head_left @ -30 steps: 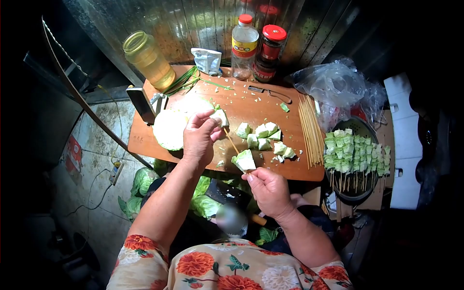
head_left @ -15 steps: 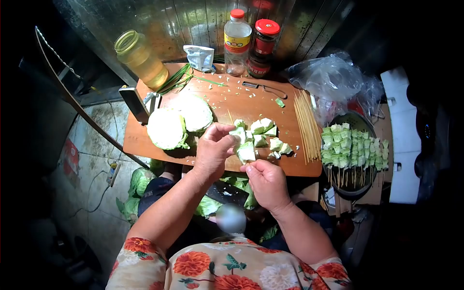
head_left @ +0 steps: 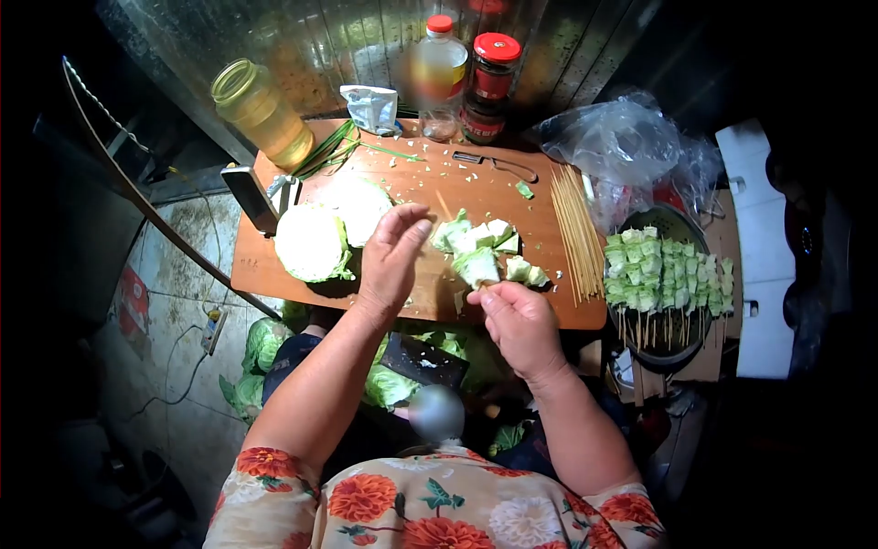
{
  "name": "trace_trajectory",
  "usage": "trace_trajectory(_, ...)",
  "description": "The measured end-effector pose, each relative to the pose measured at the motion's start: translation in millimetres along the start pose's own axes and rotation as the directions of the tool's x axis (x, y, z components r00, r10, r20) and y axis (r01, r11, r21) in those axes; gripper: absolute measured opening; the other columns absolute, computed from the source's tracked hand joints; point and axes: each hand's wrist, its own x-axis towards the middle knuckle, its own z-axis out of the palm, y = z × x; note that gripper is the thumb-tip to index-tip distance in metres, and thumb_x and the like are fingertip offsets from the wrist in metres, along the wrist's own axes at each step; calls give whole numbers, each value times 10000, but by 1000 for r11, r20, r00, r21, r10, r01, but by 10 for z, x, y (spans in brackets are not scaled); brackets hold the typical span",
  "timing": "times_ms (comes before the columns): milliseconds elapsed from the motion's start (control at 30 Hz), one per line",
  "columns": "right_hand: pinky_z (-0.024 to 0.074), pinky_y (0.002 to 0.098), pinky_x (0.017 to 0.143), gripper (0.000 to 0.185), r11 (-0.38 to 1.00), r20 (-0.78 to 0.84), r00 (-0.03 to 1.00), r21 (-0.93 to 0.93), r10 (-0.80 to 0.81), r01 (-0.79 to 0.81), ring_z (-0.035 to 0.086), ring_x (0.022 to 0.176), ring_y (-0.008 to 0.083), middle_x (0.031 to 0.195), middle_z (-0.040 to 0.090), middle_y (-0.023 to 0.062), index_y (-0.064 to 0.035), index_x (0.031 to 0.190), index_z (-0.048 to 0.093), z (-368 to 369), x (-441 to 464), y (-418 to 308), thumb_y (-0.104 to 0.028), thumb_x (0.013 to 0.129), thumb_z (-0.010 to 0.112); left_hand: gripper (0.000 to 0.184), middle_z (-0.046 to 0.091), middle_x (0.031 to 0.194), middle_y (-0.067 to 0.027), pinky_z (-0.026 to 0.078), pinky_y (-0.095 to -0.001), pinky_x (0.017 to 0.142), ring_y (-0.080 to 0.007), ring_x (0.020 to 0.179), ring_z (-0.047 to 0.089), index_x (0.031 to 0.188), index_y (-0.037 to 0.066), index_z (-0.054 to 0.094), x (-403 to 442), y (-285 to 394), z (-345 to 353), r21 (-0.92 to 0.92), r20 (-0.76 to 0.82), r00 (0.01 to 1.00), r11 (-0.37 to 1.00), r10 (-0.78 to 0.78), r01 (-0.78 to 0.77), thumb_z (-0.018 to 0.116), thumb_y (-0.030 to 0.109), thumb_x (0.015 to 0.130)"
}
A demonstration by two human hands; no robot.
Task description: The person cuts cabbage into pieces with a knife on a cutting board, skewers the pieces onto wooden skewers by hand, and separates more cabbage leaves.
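My right hand (head_left: 521, 325) pinches the lower end of a cabbage skewer (head_left: 476, 265) over the front of the wooden board. Pale green cabbage pieces sit on the stick, and its thin tip shows above them. My left hand (head_left: 393, 261) is raised just left of the skewer, apart from it, fingers loosely extended and holding nothing I can see. Cut cabbage chunks (head_left: 523, 271) lie on the board behind and right of the skewer. Two cut cabbage halves (head_left: 313, 243) rest at the left of the board, beyond my left hand.
Bare bamboo skewers (head_left: 576, 238) lie along the board's right edge. Finished cabbage skewers (head_left: 647, 265) fill a dark basin at right. At the back stand a jar of yellow liquid (head_left: 265, 114), a clear bottle (head_left: 441, 78) and red-lidded jars (head_left: 494, 73). A peeler (head_left: 497, 165) lies nearby.
My left hand has let go of the cabbage and drawn back up and to the left. The right hand has shifted slightly right, with the skewer tilting and its upper end leaning left.
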Motion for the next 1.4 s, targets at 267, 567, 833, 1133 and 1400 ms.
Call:
trace_trajectory(267,347,189,478,210,996,-84,996,83,34,-27,420,515,23,604,484,-52,8,930,665,-212,-66,-93,-165,932,546,260,616,879,-43,445,-216,687,-92,775,548,1075,-11,607,432,-644,-67,346,-127,968,905,-215,246,622,177,897)
trace_trajectory(567,382,192,507,205,996,-55,998,90,3,2,461,541,27,636,525,-38,9,941,663,-367,-132,-120,-161,931,550,406,651,1081,-140,464,-297,856,-215,973,610,1176,-60,581,597,-869,-5,611,-131,930,711,-344,349,620,164,841)
trace_trajectory(833,314,166,451,194,998,-44,999,59,-27,30,394,506,10,605,463,-59,20,976,645,-372,-169,-134,-124,943,519,333,665,923,-120,508,-279,724,-176,777,633,1083,-54,608,595,-773,-4,480,-15,831,725,-556,494,643,118,800)
trace_trajectory(1133,316,170,451,188,999,4,1000,27,-23,23,386,497,8,600,460,-64,14,963,642,-273,-138,-82,-128,948,519,174,625,794,-54,518,-286,568,-157,646,610,962,50,592,523,-381,-56,86,-57,803,798,-594,597,650,123,815)
trace_trajectory(1400,337,176,484,180,999,114,994,-39,-4,8,398,539,8,644,478,-67,17,969,637,-90,-128,-49,-114,948,515,420,621,936,-113,577,-305,679,-206,786,647,1243,35,457,422,-77,-128,-493,21,934,809,-356,319,615,11,855)
